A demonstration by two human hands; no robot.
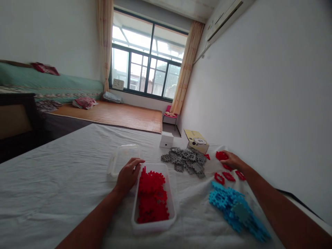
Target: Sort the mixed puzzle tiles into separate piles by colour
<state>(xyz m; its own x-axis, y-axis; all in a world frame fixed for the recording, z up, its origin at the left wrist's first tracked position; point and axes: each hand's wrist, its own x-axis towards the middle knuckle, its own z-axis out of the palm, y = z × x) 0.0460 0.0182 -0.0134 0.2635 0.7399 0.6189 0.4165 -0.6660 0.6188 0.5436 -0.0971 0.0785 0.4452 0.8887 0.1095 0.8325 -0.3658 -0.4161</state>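
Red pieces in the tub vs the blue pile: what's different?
Place: the red pieces sit inside a translucent tub; the blue pile lies loose on the white cloth.
Colour: the red pieces look evenly red; the blue pile includes a paler, greener piece.
Shape: the tub's walls confine the red pieces; the blue pile sprawls diagonally.
Shared: notched edges, overlapping heaps.

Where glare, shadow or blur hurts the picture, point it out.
Head view: glare bleaches parts of the window; head view: the dark furniture at far left sinks into shadow; head view: the red interlocking piece in the right hand and blue pieces look slightly soft.
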